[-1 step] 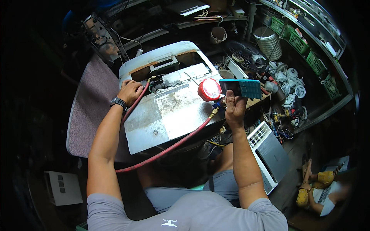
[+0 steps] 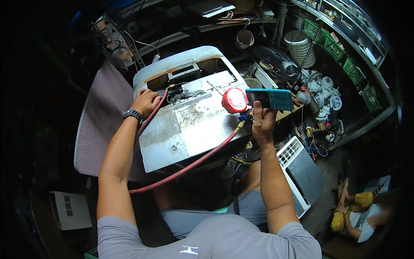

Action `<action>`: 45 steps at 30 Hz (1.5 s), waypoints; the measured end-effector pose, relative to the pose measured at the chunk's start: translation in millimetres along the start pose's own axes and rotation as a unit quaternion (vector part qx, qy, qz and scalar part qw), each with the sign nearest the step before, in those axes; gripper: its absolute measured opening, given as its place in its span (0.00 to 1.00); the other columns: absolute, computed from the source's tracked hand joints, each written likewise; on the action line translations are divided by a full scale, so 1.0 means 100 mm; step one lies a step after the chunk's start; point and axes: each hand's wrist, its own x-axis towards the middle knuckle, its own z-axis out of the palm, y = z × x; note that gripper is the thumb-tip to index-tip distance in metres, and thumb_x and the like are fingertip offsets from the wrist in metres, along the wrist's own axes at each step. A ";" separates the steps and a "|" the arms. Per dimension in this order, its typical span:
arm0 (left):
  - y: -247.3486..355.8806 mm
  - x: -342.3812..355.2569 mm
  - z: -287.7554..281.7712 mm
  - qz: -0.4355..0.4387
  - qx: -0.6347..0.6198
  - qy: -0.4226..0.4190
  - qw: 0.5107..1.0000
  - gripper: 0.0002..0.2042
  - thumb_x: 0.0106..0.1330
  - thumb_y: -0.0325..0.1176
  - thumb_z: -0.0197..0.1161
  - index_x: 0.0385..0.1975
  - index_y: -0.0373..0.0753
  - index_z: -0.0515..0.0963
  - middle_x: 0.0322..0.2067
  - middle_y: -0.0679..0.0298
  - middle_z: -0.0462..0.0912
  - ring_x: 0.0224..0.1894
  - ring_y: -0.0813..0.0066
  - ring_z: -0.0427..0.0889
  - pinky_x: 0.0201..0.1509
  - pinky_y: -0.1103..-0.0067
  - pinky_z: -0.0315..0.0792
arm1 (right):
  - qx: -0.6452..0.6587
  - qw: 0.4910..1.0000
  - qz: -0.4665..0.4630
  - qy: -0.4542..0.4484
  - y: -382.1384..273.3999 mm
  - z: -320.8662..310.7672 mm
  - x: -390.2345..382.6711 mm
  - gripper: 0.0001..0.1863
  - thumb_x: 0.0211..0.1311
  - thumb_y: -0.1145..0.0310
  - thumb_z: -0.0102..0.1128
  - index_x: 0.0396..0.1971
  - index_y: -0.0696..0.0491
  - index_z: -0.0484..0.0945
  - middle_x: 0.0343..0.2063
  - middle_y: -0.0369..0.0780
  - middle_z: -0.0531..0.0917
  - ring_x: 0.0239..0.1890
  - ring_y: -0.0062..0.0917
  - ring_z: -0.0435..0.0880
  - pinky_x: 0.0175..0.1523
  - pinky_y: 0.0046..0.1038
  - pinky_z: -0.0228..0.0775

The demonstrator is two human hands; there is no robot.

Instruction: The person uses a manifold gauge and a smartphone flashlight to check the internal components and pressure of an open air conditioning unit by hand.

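So it's presumably steady, right hand (image 2: 263,124) pinches phone (image 2: 278,99), 2 o'clock | left hand (image 2: 145,102) on casing (image 2: 161,149), 10 o'clock, grip unclear

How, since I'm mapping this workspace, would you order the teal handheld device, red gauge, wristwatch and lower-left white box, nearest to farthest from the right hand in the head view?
From the right hand:
1. Teal handheld device: in its grip.
2. Red gauge: just left of the device.
3. Wristwatch: well to the left.
4. Lower-left white box: farthest left.
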 end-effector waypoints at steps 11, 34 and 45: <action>0.04 0.00 0.00 -0.011 0.004 -0.002 1.000 0.21 0.75 0.45 0.46 0.43 0.37 0.83 0.43 0.54 0.84 0.54 0.65 0.78 0.72 0.65 0.56 | -0.019 1.000 0.001 0.011 0.03 -0.02 -0.01 0.10 0.78 0.70 0.56 0.52 0.52 0.67 0.30 0.30 0.75 0.26 0.13 0.69 0.32 0.20 0.67; -0.01 -0.01 0.02 -0.001 0.009 0.018 1.000 0.20 0.74 0.46 0.47 0.42 0.39 0.85 0.42 0.55 0.86 0.53 0.64 0.80 0.71 0.63 0.57 | 0.000 1.000 0.015 -0.007 -0.05 0.00 0.00 0.12 0.78 0.70 0.56 0.55 0.52 0.69 0.32 0.30 0.76 0.25 0.12 0.68 0.31 0.19 0.64; 0.05 -0.01 -0.04 -0.017 0.002 -0.015 1.000 0.22 0.75 0.47 0.46 0.44 0.36 0.83 0.44 0.54 0.84 0.55 0.65 0.78 0.72 0.65 0.55 | -0.008 1.000 0.004 -0.005 -0.01 -0.02 0.00 0.14 0.78 0.69 0.56 0.58 0.52 0.69 0.32 0.29 0.76 0.26 0.12 0.67 0.32 0.19 0.64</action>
